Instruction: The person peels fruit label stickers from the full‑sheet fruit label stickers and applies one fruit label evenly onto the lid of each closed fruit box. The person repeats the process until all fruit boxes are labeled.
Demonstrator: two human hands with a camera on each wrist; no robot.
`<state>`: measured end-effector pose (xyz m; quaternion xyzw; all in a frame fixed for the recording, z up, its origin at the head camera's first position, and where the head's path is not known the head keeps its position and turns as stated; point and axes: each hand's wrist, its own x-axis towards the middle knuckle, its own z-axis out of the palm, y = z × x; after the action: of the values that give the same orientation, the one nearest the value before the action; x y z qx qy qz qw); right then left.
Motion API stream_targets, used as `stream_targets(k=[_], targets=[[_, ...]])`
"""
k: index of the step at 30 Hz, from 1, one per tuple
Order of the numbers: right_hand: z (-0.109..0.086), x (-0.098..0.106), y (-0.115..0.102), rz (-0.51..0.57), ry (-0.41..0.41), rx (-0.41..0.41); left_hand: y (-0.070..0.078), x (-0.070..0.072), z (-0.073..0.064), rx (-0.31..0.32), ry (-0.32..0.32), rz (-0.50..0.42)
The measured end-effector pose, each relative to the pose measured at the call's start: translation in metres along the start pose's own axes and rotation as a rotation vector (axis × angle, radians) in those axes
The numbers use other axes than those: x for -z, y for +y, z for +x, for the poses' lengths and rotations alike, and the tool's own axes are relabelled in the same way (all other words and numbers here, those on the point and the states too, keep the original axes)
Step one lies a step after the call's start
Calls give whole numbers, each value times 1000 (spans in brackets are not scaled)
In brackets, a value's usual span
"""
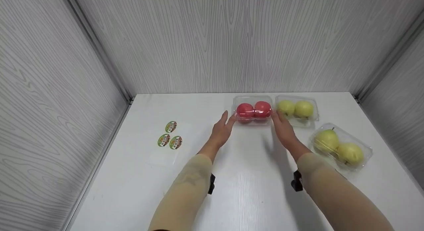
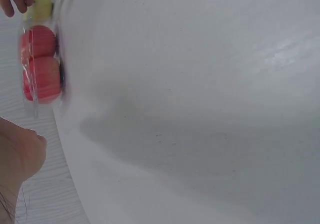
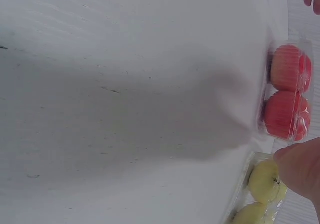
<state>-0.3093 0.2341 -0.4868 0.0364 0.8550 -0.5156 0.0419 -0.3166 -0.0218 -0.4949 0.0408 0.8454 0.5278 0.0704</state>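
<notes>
Two red apples (image 1: 245, 111) sit side by side in a clear plastic clamshell box (image 1: 252, 99) at the table's back. My left hand (image 1: 221, 131) is held at the box's left side, fingers extended. On the other side my right hand (image 1: 284, 130) has its fingers straight, close to the box's right edge. In the right wrist view, a gap of table cannot be judged between the thumb (image 3: 301, 169) and the apple box. Whether either hand touches the box is unclear. Nothing is gripped in either hand.
Right of the apples stands a clear box (image 1: 311, 101) with two yellow-green pears. Another pear box (image 1: 364, 147) lies angled nearer the right edge. Several round labels, one of them a green-edged sticker (image 1: 176, 142), lie on a pale sheet at left. Grey wood-grain panels (image 1: 212, 42) enclose the table.
</notes>
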Motion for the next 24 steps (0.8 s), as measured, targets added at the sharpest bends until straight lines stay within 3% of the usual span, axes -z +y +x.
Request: stream_targets(k=[9, 24], targets=[[8, -1, 4, -23, 5, -3, 1, -11, 11, 58, 10, -108], [17, -2, 10, -56, 24, 18, 9, -25, 26, 63, -54, -69]])
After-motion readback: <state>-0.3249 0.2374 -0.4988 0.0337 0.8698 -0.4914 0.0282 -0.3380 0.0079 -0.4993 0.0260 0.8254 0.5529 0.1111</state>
